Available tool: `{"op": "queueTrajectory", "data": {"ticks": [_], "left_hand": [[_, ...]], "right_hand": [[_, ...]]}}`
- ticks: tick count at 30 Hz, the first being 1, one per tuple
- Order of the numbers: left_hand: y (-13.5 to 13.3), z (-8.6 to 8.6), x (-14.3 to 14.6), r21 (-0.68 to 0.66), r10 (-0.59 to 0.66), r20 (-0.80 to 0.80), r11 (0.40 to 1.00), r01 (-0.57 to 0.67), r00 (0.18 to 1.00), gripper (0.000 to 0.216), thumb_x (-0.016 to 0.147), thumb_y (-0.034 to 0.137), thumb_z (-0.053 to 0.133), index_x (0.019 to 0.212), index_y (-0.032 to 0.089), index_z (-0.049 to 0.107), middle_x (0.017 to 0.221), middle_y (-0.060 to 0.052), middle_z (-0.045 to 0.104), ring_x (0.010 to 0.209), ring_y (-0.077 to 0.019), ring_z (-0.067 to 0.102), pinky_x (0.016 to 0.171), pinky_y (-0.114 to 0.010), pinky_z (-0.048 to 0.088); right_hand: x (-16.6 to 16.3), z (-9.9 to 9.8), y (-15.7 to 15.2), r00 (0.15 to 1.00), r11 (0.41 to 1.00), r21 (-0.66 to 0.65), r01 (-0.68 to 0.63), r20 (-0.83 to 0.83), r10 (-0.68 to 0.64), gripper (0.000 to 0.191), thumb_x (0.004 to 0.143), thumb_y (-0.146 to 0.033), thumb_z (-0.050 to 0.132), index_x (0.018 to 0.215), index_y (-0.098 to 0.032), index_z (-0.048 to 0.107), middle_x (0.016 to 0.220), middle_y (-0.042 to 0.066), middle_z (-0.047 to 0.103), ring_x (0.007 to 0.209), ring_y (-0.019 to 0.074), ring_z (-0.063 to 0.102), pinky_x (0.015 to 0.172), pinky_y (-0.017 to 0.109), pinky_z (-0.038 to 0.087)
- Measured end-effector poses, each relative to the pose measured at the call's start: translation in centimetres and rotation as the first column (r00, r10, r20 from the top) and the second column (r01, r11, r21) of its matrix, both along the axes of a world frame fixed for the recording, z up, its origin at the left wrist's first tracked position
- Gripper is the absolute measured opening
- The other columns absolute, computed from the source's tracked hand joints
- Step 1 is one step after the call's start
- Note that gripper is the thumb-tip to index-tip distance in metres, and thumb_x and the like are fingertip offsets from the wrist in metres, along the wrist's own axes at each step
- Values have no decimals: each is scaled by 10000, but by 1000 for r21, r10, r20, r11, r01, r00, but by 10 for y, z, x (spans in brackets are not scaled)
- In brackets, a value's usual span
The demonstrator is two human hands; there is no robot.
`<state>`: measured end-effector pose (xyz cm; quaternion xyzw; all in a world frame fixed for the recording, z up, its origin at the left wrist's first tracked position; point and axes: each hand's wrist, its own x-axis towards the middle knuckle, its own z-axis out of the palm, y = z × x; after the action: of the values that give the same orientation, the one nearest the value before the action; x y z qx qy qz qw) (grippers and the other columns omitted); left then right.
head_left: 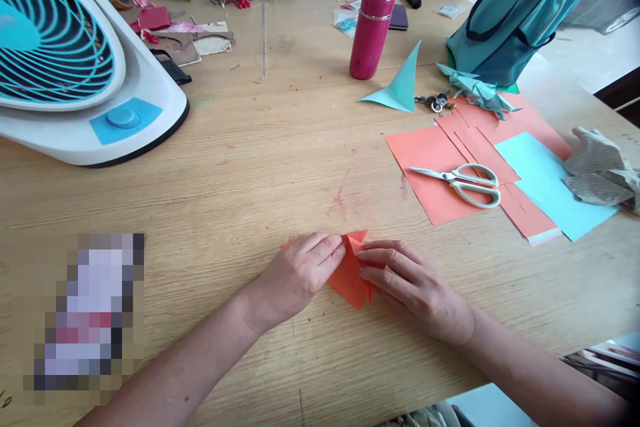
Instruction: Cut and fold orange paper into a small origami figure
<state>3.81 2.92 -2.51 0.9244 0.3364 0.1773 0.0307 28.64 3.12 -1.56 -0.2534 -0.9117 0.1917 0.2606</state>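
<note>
A folded piece of orange paper lies on the wooden table between my two hands. Its upper part rises to a small point by the fingertips, and a corner shows behind my left hand. My left hand presses down on its left side, fingers together and covering that part. On the right edge, my right hand holds the paper with curled fingers; its thumb is mostly hidden. Beyond my right hand, scissors with pale handles rest on flat orange sheets.
A white and blue fan stands at left, above a blurred-out object. Toward the back are a magenta bottle, a folded teal paper, keys and a teal bag. A light blue sheet lies at right.
</note>
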Motion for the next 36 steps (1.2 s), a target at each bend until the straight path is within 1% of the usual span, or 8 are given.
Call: {"op": "queueTrajectory", "data": {"ticks": [6,9,11,13,19,24,28,36], "left_hand": [[0,-1,0,-8,0,19,1000,0,1000,340,984,66,435,1290,77,583,1260,-143,658,1169,-242,603,1020,-390,542],[1,-2,0,11,-9,18,1000,9,1000,328,972,54,454,1269,45,595,1246,-155,664,1152,-251,605,999,-393,556],[1,-3,0,24,-7,16,1000,7,1000,324,966,41,455,1252,45,608,1235,-151,670,1137,-248,610,979,-391,568],[1,-3,0,33,-3,17,999,3,1000,326,956,25,462,1242,43,616,1227,-147,675,1128,-248,613,969,-389,573],[1,-5,1,40,7,49,999,-9,999,296,946,31,500,1205,38,643,1203,-136,684,1106,-248,613,948,-376,577],[0,-6,2,39,20,35,999,-22,999,310,936,34,521,1223,45,636,1186,-128,687,1081,-242,612,923,-370,579],[-1,-5,3,50,12,13,999,-12,1000,317,940,52,512,1237,37,623,1187,-135,683,1073,-254,611,907,-387,581],[-2,-7,3,57,15,-22,998,-13,1000,363,943,49,461,1278,61,601,1284,-120,656,1069,-240,611,907,-358,584]], "right_hand": [[1,0,0,1000,999,-46,-24,13,25,262,969,-63,496,1177,-164,619,1211,139,619,1175,246,575,984,389,536],[-1,-3,0,992,987,-102,124,-9,-126,295,970,-98,522,1252,-157,584,1211,144,605,1110,215,617,929,324,551],[-5,-4,2,960,948,-161,275,-18,-281,303,965,-125,543,1260,-179,584,1146,113,632,1017,188,652,854,287,566],[-9,-5,5,926,904,-219,368,-2,-378,265,953,-138,560,1202,-208,616,1052,68,666,918,170,671,788,271,568],[-24,-4,10,861,802,-326,500,92,-500,229,870,-196,672,1096,-221,647,1024,25,727,912,201,692,806,325,546],[-30,-5,12,853,767,-381,517,150,-500,114,862,-183,647,972,-210,667,920,20,713,858,214,670,775,354,524],[-29,-8,13,866,788,-363,497,156,-474,106,907,-164,573,941,-200,667,900,41,669,825,209,641,746,346,513],[-31,-24,6,895,863,-253,437,25,-445,158,968,-132,481,919,-208,611,881,45,610,749,178,602,677,296,495]]}}
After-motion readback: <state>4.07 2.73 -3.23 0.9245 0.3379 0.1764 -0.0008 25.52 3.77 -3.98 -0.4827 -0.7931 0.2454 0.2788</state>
